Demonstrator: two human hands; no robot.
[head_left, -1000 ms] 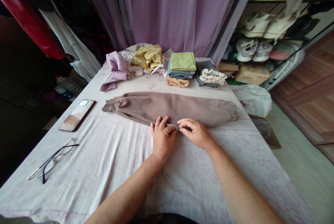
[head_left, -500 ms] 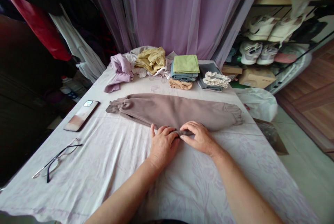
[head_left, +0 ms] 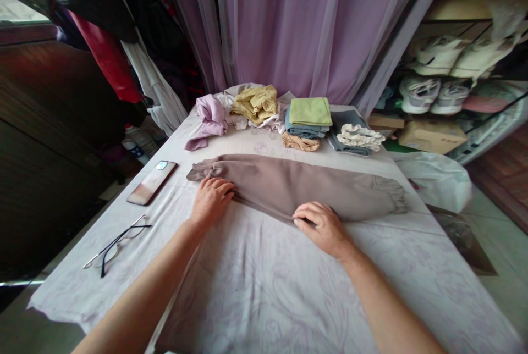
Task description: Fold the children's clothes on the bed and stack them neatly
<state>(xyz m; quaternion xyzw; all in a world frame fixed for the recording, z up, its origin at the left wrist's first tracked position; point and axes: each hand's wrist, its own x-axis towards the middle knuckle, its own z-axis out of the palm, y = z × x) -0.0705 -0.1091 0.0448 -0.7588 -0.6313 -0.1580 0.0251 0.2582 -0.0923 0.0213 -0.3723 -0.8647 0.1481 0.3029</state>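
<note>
- The left hand lies palm down with its fingers loosely curled, resting on the near edge of the taupe soft-fabric trousers. It is closest to their left gathered cuff.
- The right hand lies well apart from the left, fingertips at the same near edge further along. Whether either hand pinches cloth, I cannot tell.
- The trousers lie folded lengthwise just ahead of both hands, their long axis running side to side across the pale lilac floral bedsheet.
- Beyond them sit a folded green cloth and a crumpled mustard-yellow garment.
- A smartphone in a patterned case and thin-framed glasses lie left of the left hand.
</note>
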